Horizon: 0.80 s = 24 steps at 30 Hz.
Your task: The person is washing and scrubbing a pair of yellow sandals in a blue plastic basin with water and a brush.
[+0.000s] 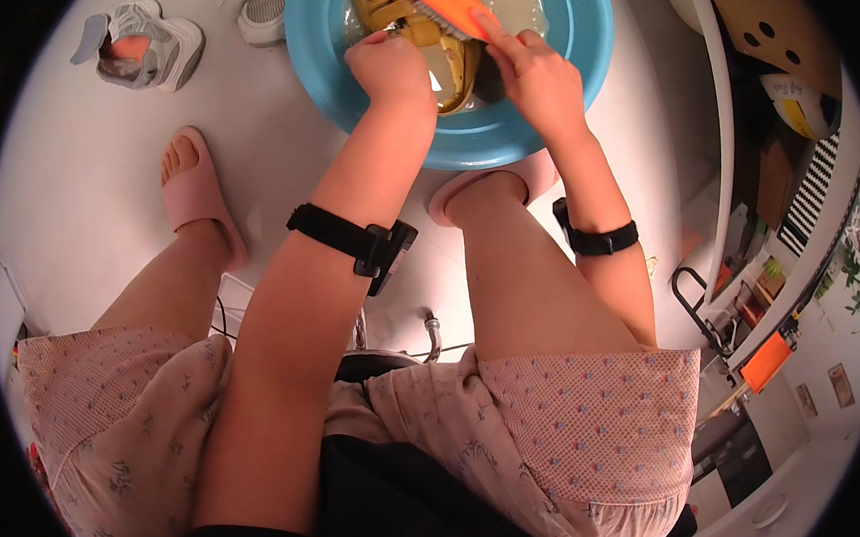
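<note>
A light blue plastic basin stands on the floor in front of me with cloudy water inside. Over it, my left hand is closed on a wet mustard-yellow strapped sandal; the fingertips are hidden from view. My right hand grips an orange-backed scrubbing brush, index finger laid along its back. The bristles face down and left against or just above the sandal's straps; contact is hard to make out. Some dark thing lies in the basin beside the sandal, partly covered.
A grey and white sneaker lies on the pale floor at upper left, with another shoe close to the basin. My feet wear pink slippers near the basin. A curved white edge and stored household items run along the right.
</note>
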Each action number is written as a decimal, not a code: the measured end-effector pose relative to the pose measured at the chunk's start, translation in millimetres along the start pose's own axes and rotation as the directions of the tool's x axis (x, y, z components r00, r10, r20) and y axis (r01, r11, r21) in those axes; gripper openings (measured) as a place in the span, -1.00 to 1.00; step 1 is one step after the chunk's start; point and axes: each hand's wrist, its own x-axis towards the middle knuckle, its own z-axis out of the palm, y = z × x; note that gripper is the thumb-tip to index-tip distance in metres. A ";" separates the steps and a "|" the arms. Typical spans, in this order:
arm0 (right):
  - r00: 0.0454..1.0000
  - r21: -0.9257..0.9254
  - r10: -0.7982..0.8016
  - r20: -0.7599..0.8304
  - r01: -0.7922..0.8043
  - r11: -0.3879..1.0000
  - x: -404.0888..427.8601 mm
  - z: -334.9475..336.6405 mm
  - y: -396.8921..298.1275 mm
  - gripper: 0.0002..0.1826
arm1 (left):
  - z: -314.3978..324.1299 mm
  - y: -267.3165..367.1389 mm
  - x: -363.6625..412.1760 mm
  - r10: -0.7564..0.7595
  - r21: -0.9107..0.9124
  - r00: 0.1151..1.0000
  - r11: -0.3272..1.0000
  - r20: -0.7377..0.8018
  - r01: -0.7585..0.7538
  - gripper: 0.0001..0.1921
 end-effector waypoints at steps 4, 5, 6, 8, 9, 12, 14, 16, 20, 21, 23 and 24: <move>0.998 -0.127 0.053 -0.024 -0.055 0.990 -7.9 6.5 -4.8 -0.51 | -10.4 -11.7 11.5 -0.061 -0.002 0.993 0.998 0.098 0.062 -0.79; 0.997 -0.128 0.067 -0.024 -0.070 0.989 -11.4 7.4 -9.2 -0.48 | -11.6 -15.5 17.9 -0.072 0.132 0.992 0.990 0.099 0.059 -0.74; 0.998 -0.143 0.051 0.045 -0.044 0.989 -14.3 2.5 -14.3 -0.43 | -11.3 -14.3 18.7 -0.086 0.262 0.991 0.963 0.101 0.057 -0.68; 0.994 -0.148 -0.010 0.106 0.026 0.989 -15.6 -1.2 -17.0 -0.42 | -6.7 -16.8 13.3 -0.047 0.325 0.997 0.945 0.056 0.027 -0.61; 0.983 -0.153 -0.064 0.172 0.091 0.984 -16.8 -3.7 -17.4 -0.40 | -4.1 -17.6 9.7 -0.013 0.390 1.000 0.921 0.018 0.004 -0.53; 0.990 -0.240 -0.023 0.142 0.056 0.969 -7.1 -11.6 -12.9 -0.38 | -5.2 -13.9 6.6 -0.039 0.461 0.996 0.887 0.085 -0.004 -0.45; 0.997 -0.283 0.018 0.078 0.005 0.959 -2.0 -12.1 -7.8 -0.39 | -6.2 -12.2 1.1 -0.017 0.498 0.995 0.867 0.099 -0.034 -0.45; 0.998 -0.281 0.028 0.052 -0.012 0.960 -5.3 -5.4 -8.5 -0.41 | -7.2 -8.1 -2.4 -0.065 0.469 0.989 0.883 0.132 -0.004 -0.44; 0.988 -0.228 0.143 0.053 -0.128 0.965 -10.4 -4.3 -10.8 -0.50 | -8.8 -11.2 3.7 -0.088 0.437 0.989 0.899 0.117 0.029 -0.45; 0.988 -0.231 0.146 0.053 -0.130 0.964 -12.1 -6.3 -10.7 -0.50 | -8.2 -11.8 3.4 -0.102 0.433 0.982 0.901 0.159 0.023 -0.48; 0.974 -0.034 0.222 -0.041 -0.224 0.974 -14.1 -9.9 -9.9 -0.58 | -7.6 -13.1 3.0 -0.118 0.431 0.972 0.902 0.204 0.019 -0.50; 0.974 -0.035 0.223 -0.043 -0.225 0.974 -13.9 -10.0 -8.3 -0.58 | -8.6 -13.9 4.1 -0.124 0.428 0.966 0.904 0.226 0.016 -0.51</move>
